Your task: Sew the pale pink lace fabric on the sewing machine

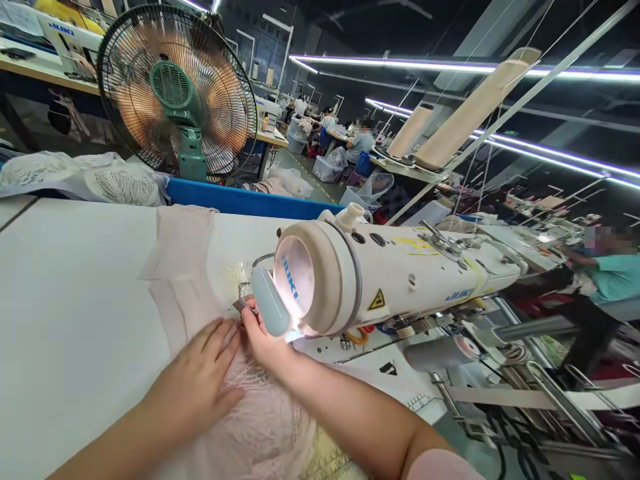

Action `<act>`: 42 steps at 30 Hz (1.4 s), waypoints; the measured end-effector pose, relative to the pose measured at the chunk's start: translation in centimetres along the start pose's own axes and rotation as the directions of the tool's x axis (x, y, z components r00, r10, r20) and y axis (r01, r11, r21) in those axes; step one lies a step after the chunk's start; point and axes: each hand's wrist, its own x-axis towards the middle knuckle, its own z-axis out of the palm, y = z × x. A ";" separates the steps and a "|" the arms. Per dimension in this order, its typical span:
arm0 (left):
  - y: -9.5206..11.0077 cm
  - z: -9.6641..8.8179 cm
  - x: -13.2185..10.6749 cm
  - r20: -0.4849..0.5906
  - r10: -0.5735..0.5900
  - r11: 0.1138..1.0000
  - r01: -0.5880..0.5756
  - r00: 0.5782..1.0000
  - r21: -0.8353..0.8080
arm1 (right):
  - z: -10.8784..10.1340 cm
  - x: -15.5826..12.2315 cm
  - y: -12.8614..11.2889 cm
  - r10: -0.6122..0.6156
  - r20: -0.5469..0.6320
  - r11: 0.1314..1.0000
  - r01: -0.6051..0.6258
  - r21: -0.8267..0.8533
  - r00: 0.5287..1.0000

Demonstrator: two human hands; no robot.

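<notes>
My left hand [205, 373] lies flat on pale pink lace fabric [265, 407], fingers stretched out, just left of the needle area. Close by, my right hand [260, 337] reaches under the head of a white sewing machine [320, 280]. Its thumb and fingers are pinched together beside a small grey metal piece [240, 305]; whether they grip it or the cloth I cannot tell. A plain pale pink strip of the fabric [183, 253] runs away over the white table [75, 320]. The machine's grey-blue cover [270, 303] hides the needle and part of my right hand.
A large fan [175, 93] stands behind a blue table edge [225, 195]. White lace pieces [120, 177] lie at the back left. Thread cones [475, 110] stand above the machine, and a fabric roll [440, 353] sits at right. People work at other machines beyond.
</notes>
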 end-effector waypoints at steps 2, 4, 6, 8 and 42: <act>0.1 -0.7 0.4 0.064 -0.037 0.999 0.037 0.997 -0.008 | -0.4 0.1 -0.8 -0.019 -0.034 0.999 0.020 0.043 0.999; 0.0 -1.5 0.8 0.145 -0.065 0.998 0.067 0.987 -0.009 | -0.9 0.1 -1.8 -0.059 -0.045 0.996 0.062 0.063 0.997; -0.2 -2.4 1.2 0.228 -0.070 0.997 0.077 0.971 -0.024 | -1.6 0.0 -3.1 -0.093 -0.031 0.994 0.095 0.060 0.995; -0.4 -3.3 1.6 0.309 -0.079 0.994 0.100 0.948 -0.052 | -2.5 -0.3 -4.3 -0.098 0.026 0.995 0.098 0.027 0.995; -3.6 -4.4 2.8 0.318 -0.229 0.972 0.198 0.920 0.128 | -2.0 -1.9 -2.2 -0.191 0.085 0.847 0.208 -0.489 0.978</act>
